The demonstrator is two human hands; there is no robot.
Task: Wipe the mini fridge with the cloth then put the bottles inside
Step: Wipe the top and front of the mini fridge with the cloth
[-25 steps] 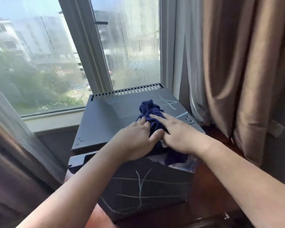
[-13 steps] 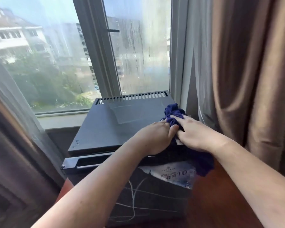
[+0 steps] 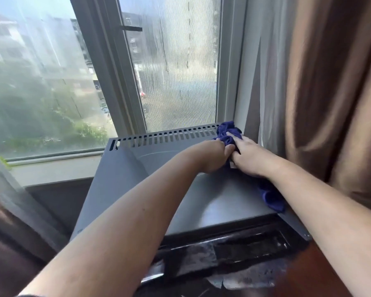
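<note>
The dark grey mini fridge (image 3: 124,181) stands under the window, its flat top facing me and a slotted vent along its back edge. A dark blue cloth (image 3: 228,132) is bunched at the top's back right corner, and a loose end of it trails along the right edge under my forearm. My left hand (image 3: 217,155) and my right hand (image 3: 247,156) press side by side on the cloth, fingers curled into it. No bottles are in view.
A window frame (image 3: 114,82) and sill (image 3: 51,168) sit right behind the fridge. Brown curtains (image 3: 330,93) hang close on the right, a sheer curtain (image 3: 7,189) on the left. The fridge's dark front edge (image 3: 234,243) is below my arms.
Both hands have pushed the cloth from the front right of the fridge top to its back right corner. The view has moved closer and higher over the top.
</note>
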